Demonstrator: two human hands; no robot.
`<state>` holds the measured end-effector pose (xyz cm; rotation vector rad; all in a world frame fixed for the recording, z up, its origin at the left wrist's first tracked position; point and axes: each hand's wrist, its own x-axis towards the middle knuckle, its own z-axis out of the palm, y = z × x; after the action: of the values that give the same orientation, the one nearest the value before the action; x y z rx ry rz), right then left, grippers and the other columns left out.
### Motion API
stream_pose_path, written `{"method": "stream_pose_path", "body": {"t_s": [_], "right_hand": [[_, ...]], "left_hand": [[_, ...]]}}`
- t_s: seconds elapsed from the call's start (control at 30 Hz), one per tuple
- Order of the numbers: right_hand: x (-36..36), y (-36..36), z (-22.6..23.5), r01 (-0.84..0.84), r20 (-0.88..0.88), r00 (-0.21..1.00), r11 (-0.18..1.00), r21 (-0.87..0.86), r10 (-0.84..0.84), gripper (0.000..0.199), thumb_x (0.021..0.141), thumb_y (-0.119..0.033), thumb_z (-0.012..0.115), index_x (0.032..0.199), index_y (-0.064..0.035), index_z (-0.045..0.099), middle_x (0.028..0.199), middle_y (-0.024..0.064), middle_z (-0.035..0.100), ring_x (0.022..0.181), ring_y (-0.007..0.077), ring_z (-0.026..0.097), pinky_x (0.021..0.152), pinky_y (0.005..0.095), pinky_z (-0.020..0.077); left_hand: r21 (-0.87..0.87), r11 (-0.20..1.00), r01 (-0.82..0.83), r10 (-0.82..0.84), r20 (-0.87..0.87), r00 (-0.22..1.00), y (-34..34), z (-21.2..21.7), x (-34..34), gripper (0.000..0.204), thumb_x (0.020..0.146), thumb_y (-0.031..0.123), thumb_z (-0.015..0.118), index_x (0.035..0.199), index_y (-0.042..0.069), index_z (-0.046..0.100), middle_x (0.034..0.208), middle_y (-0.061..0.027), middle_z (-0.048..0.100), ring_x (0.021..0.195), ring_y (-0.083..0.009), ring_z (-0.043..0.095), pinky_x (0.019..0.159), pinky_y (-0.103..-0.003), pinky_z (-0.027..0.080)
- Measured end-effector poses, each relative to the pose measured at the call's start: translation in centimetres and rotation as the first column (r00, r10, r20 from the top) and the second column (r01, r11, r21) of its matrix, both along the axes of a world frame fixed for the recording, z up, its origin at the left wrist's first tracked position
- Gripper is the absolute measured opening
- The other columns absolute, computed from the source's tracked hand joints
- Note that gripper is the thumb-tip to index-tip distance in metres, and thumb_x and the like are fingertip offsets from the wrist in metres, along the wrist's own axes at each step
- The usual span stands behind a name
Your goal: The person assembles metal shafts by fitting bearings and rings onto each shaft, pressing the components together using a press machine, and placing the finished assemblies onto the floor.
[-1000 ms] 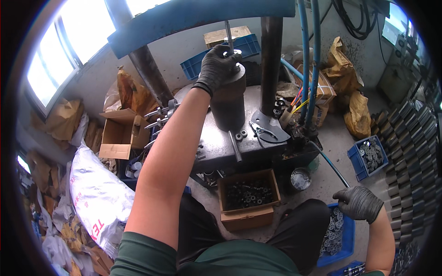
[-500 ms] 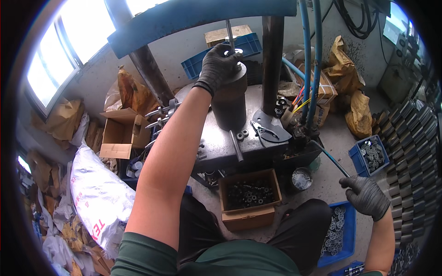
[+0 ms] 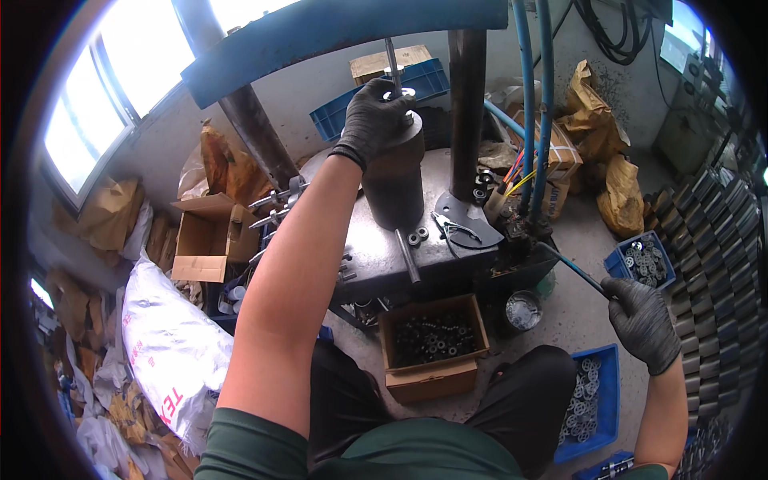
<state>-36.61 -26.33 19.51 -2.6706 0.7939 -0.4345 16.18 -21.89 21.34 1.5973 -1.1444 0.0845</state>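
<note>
My left hand, in a dark grey glove, has its fingers closed round a shiny metal ring-like part at the foot of a thin upright steel rod. Just below stands a thick dark metal cylinder on the press table; the fingers hide part of its top. Over at the right, my gloved right hand is wrapped round the end of a blue lever, which slants up to the press's side. Pliers, two small rings and a short metal bar lie by the cylinder's base.
A blue crossbeam spans the top between dark posts. Below the table stands a cardboard box of small dark parts. Blue bins of metal wheels are at the right, a white sack at the left.
My right hand has moved slightly up and away with the lever's end, which sits a little higher. My left hand stays at the metal part; the whole view has shifted slightly.
</note>
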Motion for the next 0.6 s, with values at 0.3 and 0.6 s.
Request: {"method": "stream_pose_path", "body": {"t_s": [0.3, 0.6], "right_hand": [[9.0, -10.3, 4.7, 0.274, 0.603, 0.779, 0.774, -0.571, 0.170, 0.019, 0.096, -0.009, 0.066, 0.114, -0.0049, 0.072, 0.100, 0.0188, 0.074, 0.092, 0.0346, 0.073, 0.081, 0.0416, 0.0578], [15.0, -15.1, 6.9, 0.371, 0.618, 0.768, 0.672, -0.641, 0.166, 0.018, 0.092, -0.020, 0.067, 0.103, -0.0070, 0.075, 0.096, 0.0187, 0.073, 0.088, 0.0354, 0.072, 0.080, 0.0433, 0.0596]], "left_hand": [[-0.017, 0.997, 0.078, -0.080, -0.188, 0.979, 0.4, 0.0, -1.0, 0.034, 0.090, 0.025, 0.084, 0.110, 0.002, 0.067, 0.098, -0.0059, 0.070, 0.084, -0.0107, 0.064, 0.079, -0.026, 0.055], [-0.048, 0.998, 0.043, -0.039, 0.084, 0.996, 0.7, -1.2, 0.6, 0.034, 0.085, 0.012, 0.080, 0.115, 0.005, 0.065, 0.101, -0.0096, 0.069, 0.090, -0.0169, 0.068, 0.084, -0.033, 0.056]]}}
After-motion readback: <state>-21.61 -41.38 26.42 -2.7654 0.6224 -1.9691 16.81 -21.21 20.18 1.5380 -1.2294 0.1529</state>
